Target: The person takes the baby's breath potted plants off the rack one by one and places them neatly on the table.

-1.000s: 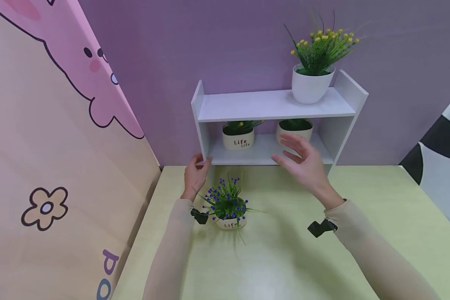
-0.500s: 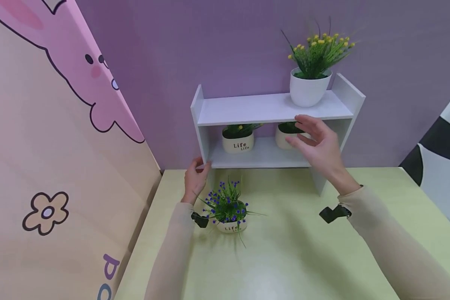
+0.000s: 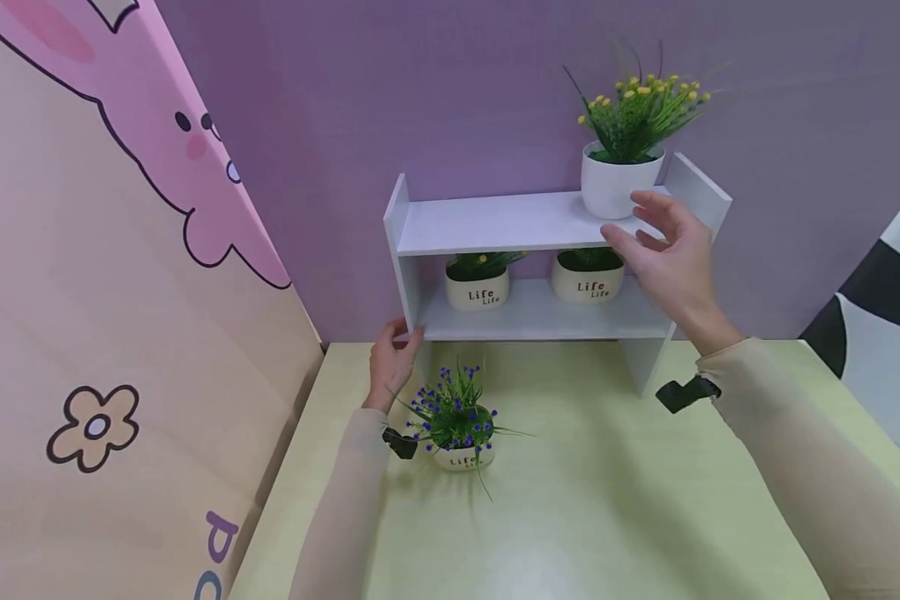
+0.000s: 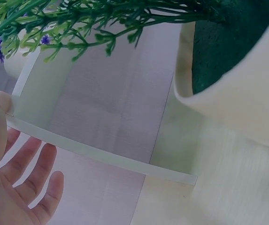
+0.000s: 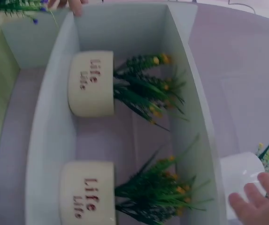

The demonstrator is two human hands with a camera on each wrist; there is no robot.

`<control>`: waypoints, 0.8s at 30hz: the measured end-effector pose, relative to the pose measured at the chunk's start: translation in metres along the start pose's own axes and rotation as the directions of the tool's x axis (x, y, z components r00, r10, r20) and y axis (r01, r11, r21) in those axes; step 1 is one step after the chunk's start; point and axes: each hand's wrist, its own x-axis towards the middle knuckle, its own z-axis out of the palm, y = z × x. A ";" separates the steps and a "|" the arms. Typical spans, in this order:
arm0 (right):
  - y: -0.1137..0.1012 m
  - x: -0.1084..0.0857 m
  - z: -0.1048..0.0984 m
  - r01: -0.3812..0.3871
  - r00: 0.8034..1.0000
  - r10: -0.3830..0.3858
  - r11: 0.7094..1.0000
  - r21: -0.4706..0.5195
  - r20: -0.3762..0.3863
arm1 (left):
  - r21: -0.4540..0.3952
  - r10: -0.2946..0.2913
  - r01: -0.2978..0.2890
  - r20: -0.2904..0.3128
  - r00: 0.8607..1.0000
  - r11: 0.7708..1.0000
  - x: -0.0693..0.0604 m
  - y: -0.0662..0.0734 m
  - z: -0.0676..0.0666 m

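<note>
A white two-tier shelf (image 3: 495, 225) stands against the purple wall. At its left side panel (image 4: 101, 154), my left hand (image 3: 392, 363) holds the edge between thumb and fingers. My right hand (image 3: 678, 262) is raised with fingers apart before the shelf's right end, holding nothing. Just behind its fingertips, a white pot (image 3: 607, 187) with yellow flowers sits on the top tier; whether they touch it I cannot tell. On the lower tier stand a left cream "Life" pot (image 3: 477, 293) and a right cream "Life" pot (image 3: 588, 283), both planted.
A cream pot (image 3: 461, 460) with blue-purple flowers stands on the pale yellow table (image 3: 540, 517), beside my left wrist. A pink cartoon panel (image 3: 157, 142) borders the left side. A black-and-white shape (image 3: 892, 275) is at the far right.
My right hand has moved up and to the right, from before the right lower pot to the white pot on top. My left hand stays at the left panel.
</note>
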 end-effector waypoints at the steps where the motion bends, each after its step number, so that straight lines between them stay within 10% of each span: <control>1: -0.001 0.003 -0.001 -0.011 1.000 0.011 1.000 -0.007 -0.002 | -0.002 0.000 0.000 0.000 1.000 1.000 0.000 0.000 0.000; 24: 0.000 0.048 -0.011 -0.246 0.969 0.248 0.961 -0.124 0.003 | 0.016 0.001 -0.001 -0.010 1.000 1.000 0.000 -0.001 0.000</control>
